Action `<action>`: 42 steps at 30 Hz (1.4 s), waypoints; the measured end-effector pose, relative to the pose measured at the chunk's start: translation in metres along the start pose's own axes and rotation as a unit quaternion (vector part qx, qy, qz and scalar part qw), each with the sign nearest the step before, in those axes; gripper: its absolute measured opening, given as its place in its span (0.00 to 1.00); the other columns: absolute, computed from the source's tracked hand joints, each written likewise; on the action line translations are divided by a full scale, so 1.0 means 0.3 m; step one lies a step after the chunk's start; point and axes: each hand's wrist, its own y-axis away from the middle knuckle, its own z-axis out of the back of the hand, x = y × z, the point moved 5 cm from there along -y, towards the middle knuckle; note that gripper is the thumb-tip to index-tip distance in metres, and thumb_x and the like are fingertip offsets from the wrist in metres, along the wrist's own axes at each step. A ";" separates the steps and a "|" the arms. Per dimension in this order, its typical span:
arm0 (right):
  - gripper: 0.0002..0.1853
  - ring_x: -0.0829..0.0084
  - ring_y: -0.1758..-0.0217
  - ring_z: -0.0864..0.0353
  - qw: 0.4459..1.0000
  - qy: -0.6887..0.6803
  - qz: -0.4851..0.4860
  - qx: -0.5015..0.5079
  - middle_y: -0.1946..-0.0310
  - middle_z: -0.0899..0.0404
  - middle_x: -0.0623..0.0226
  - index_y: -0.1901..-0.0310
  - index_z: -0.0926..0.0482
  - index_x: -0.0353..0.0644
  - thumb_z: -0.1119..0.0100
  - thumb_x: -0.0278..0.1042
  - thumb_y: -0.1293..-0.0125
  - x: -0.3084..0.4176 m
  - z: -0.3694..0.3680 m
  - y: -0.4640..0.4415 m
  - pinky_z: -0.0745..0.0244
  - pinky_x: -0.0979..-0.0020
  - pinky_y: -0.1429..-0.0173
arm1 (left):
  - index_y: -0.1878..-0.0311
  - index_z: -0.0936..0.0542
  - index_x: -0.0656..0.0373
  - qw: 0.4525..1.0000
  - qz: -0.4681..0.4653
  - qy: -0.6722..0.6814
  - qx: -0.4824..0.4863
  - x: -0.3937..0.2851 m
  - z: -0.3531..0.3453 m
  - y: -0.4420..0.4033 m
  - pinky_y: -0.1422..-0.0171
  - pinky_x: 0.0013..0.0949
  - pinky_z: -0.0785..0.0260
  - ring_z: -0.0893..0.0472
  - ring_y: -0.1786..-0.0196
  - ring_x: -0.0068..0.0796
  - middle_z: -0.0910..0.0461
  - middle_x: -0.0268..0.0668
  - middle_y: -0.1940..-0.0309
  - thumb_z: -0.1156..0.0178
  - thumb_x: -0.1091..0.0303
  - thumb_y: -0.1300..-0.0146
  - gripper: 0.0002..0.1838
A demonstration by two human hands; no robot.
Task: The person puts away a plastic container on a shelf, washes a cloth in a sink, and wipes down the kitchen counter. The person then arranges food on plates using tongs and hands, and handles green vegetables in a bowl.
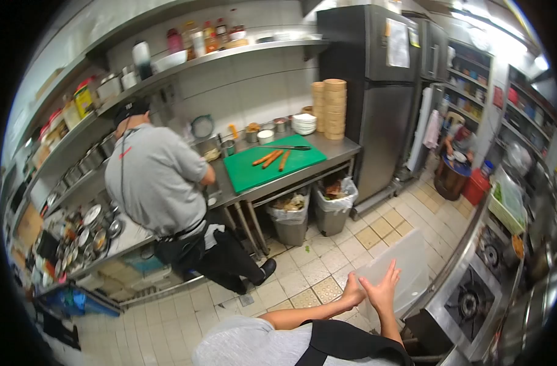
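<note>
Low in the view, my left hand [353,293] and my right hand [383,287] are close together, side by side. Fingers on the right hand are stretched out and apart, and nothing shows in its grasp. Most of the left hand's fingers are hidden, so its grip cannot be made out. Just beyond both hands is a translucent whitish sheet-like thing [409,265]. Whether either hand touches it is unclear.
A stove [470,302] stands close on the right. Ahead, a steel counter holds a green cutting board [239,168] with several carrot-like orange sticks [269,159]. Below are lined bins [290,222]. Another person [156,177] works at left; a further person [461,143] sits at the back.
</note>
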 end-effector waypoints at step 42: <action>0.35 0.54 0.42 0.27 0.943 -0.231 -0.011 0.237 0.45 0.28 0.49 0.38 0.38 0.30 0.63 0.10 0.55 -0.273 -0.048 0.028 0.31 0.63 0.41 | 0.34 0.36 0.45 0.756 -0.317 -0.502 -0.276 0.063 0.358 0.459 0.45 0.50 0.42 0.31 0.48 0.49 0.33 0.48 0.49 0.36 0.67 0.69 0.48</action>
